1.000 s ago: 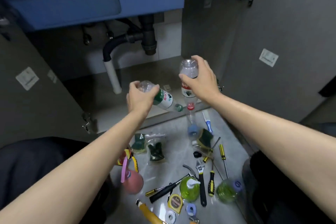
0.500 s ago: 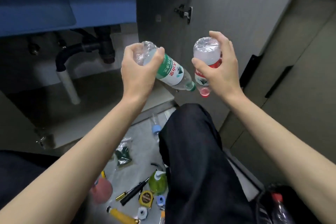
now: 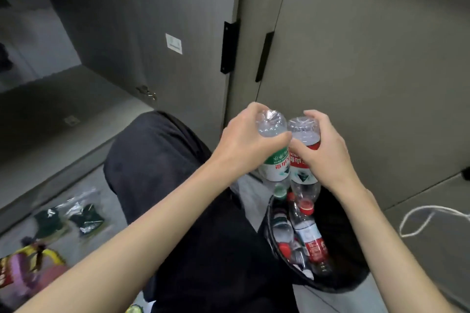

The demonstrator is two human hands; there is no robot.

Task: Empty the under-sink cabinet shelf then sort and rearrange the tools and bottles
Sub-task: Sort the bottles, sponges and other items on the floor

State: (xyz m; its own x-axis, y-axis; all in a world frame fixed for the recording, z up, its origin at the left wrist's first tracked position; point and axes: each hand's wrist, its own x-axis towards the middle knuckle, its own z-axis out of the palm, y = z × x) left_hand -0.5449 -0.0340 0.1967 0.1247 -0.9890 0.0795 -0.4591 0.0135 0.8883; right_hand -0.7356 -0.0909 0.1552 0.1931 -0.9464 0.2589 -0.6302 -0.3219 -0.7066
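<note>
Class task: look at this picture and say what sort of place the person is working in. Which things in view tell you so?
Probably a home kitchen floor. Grey cabinet doors with black handles stand in front, one door is swung open on its hinges, and a black bin holds empty plastic bottles.

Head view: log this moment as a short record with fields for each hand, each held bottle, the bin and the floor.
left hand: grips the green-label bottle by its base, cap down
right hand: grips the red-label bottle by its base, cap down
bottles: side by side, above the bin
bin: black, already holds several plastic bottles
floor, left: two bagged green items, blurred
</note>
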